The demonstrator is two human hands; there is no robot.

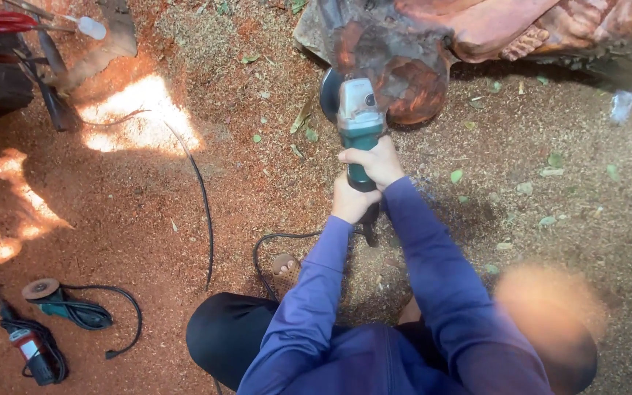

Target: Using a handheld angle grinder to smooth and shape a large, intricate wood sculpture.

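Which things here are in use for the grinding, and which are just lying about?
In use:
left hand and right hand gripping the green grinder
its disc at the red wood
its cord

Lying about:
second grinder
red tool
loose cable

The grinder [360, 121] body is partly hidden under both hands — left hand [350, 201], right hand [378, 162] — and its disc [328, 93] shows only an edge. The carved wood [477, 33] runs off the top edge. A blurred orange patch [550, 307] — unidentifiable.
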